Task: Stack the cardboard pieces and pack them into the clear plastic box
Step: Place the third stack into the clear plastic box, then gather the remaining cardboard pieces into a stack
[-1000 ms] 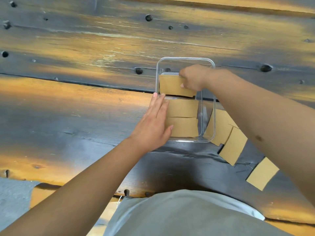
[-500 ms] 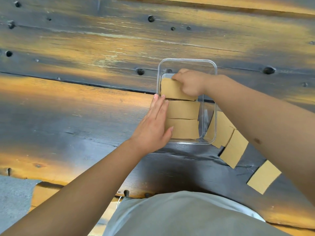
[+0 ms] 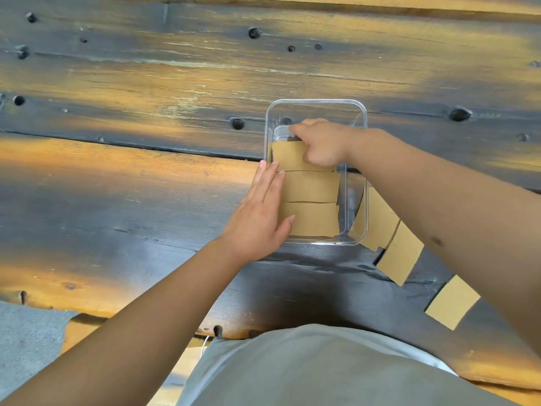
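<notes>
A clear plastic box (image 3: 316, 104) stands on the dark wooden table. Inside it three brown cardboard pieces lie in a row: a far piece (image 3: 288, 158), a middle piece (image 3: 310, 187) and a near piece (image 3: 313, 219). My right hand (image 3: 320, 145) reaches into the box from the right and rests with curled fingers on the far piece, pressing it down. My left hand (image 3: 260, 212) lies flat with fingers together against the box's left wall, holding nothing.
More cardboard pieces lie on the table right of the box: one (image 3: 377, 221) against its right wall, another (image 3: 401, 256) nearer me, and a separate one (image 3: 452, 303) at the lower right. The table's near edge runs just in front of my body.
My right hand has moved leftward and down inside the box, and the far cardboard piece has gone from tilted to lying lower beside the middle piece. My left hand has stayed put.
</notes>
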`<state>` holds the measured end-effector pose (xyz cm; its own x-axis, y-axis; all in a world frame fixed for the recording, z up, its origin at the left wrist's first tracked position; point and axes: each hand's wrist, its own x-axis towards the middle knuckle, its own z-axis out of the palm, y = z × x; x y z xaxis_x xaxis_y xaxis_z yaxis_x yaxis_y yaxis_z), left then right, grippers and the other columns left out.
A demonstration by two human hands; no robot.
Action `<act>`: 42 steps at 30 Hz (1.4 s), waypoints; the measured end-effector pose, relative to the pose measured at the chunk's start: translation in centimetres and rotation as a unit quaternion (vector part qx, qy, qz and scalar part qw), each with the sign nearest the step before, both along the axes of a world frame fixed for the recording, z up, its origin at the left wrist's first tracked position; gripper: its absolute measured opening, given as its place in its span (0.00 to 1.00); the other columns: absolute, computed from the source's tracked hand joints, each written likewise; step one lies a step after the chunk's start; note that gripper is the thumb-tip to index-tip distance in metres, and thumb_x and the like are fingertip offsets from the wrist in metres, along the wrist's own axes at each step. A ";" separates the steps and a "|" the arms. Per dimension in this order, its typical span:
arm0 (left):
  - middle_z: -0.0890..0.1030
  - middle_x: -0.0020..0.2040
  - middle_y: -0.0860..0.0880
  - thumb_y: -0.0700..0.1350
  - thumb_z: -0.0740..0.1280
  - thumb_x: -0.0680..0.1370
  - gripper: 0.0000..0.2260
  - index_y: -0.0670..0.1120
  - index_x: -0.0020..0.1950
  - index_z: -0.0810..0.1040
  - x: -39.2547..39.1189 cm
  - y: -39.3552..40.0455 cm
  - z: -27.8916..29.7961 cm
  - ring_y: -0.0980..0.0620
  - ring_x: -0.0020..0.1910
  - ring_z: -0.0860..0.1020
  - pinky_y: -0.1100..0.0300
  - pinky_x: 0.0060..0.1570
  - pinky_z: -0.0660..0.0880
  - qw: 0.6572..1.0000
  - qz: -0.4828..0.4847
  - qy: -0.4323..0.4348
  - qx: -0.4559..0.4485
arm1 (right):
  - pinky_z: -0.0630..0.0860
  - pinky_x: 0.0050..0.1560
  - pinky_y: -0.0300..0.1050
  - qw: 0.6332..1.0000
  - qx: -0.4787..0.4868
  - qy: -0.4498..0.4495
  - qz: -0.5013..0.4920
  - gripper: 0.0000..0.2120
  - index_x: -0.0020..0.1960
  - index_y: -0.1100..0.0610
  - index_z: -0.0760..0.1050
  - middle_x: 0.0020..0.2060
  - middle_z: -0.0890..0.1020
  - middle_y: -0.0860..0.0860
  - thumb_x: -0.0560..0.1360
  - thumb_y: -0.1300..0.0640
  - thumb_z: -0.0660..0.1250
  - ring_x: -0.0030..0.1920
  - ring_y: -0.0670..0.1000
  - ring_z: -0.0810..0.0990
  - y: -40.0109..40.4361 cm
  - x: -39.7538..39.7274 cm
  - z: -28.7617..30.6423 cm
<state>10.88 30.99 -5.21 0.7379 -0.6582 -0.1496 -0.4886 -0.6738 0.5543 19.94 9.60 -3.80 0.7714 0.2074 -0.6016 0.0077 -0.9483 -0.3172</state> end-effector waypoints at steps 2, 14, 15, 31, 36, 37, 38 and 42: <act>0.50 0.79 0.42 0.57 0.59 0.78 0.34 0.40 0.77 0.52 0.1 0.1 0.3 0.48 0.78 0.41 0.47 0.74 0.54 1.000 -0.004 -0.004 0.002 | 0.62 0.69 0.48 0.998 0.043 -0.040 -0.031 0.31 0.75 0.58 0.57 0.72 0.64 0.59 0.74 0.62 0.61 0.72 0.58 0.61 -1.0 -0.8 1.2; 0.48 0.79 0.39 0.55 0.65 0.76 0.38 0.39 0.77 0.50 -4.8 -6.7 4.8 0.42 0.78 0.44 0.49 0.75 0.46 0.993 -0.045 -0.051 -0.094 | 0.55 0.70 0.44 0.943 0.049 -0.151 -0.292 0.37 0.75 0.59 0.57 0.73 0.64 0.59 0.73 0.50 0.71 0.73 0.58 0.61 -15.6 -21.9 3.8; 0.49 0.78 0.39 0.54 0.65 0.75 0.38 0.40 0.77 0.52 -6.0 -8.0 5.0 0.42 0.78 0.45 0.51 0.75 0.45 0.991 -0.070 -0.053 -0.100 | 0.55 0.71 0.47 0.941 0.029 -0.124 -0.314 0.40 0.75 0.59 0.56 0.74 0.62 0.59 0.72 0.48 0.72 0.74 0.58 0.59 -16.5 -25.0 3.2; 0.28 0.75 0.42 0.76 0.52 0.68 0.47 0.53 0.77 0.37 -14.1 -19.7 -4.9 0.37 0.72 0.28 0.36 0.68 0.33 0.975 -0.013 0.055 0.216 | 0.42 0.72 0.63 0.943 -0.134 0.004 -0.305 0.63 0.73 0.43 0.29 0.76 0.33 0.50 0.55 0.23 0.67 0.75 0.58 0.34 -14.6 -37.0 -5.8; 0.32 0.77 0.44 0.78 0.51 0.66 0.49 0.53 0.77 0.36 -15.2 -20.7 -5.2 0.40 0.74 0.30 0.41 0.69 0.32 0.977 -0.028 0.061 0.200 | 0.46 0.72 0.62 0.965 -0.108 -0.055 -0.234 0.59 0.76 0.47 0.36 0.77 0.40 0.47 0.58 0.22 0.61 0.76 0.57 0.39 -15.1 -33.5 -5.9; 0.32 0.77 0.44 0.78 0.51 0.67 0.49 0.53 0.77 0.35 -15.4 -20.9 -5.1 0.41 0.74 0.30 0.41 0.70 0.32 0.978 -0.024 0.062 0.196 | 0.47 0.72 0.62 0.967 -0.098 -0.066 -0.225 0.58 0.76 0.48 0.37 0.78 0.42 0.48 0.59 0.23 0.60 0.76 0.56 0.41 -15.1 -32.9 -5.9; 0.32 0.77 0.44 0.77 0.50 0.68 0.48 0.53 0.77 0.36 -15.5 -21.0 -5.1 0.41 0.75 0.31 0.41 0.70 0.33 0.979 -0.021 0.060 0.194 | 0.48 0.72 0.61 0.969 -0.089 -0.077 -0.217 0.56 0.77 0.50 0.39 0.78 0.44 0.49 0.60 0.25 0.60 0.76 0.56 0.42 -15.0 -32.5 -6.0; 0.35 0.78 0.44 0.76 0.47 0.71 0.42 0.55 0.78 0.40 -15.8 -20.6 -5.4 0.41 0.76 0.34 0.40 0.71 0.37 0.981 -0.035 0.021 0.189 | 0.55 0.71 0.58 0.969 -0.071 -0.119 -0.204 0.56 0.76 0.54 0.46 0.76 0.54 0.56 0.59 0.31 0.67 0.75 0.58 0.52 -15.0 -32.2 -5.8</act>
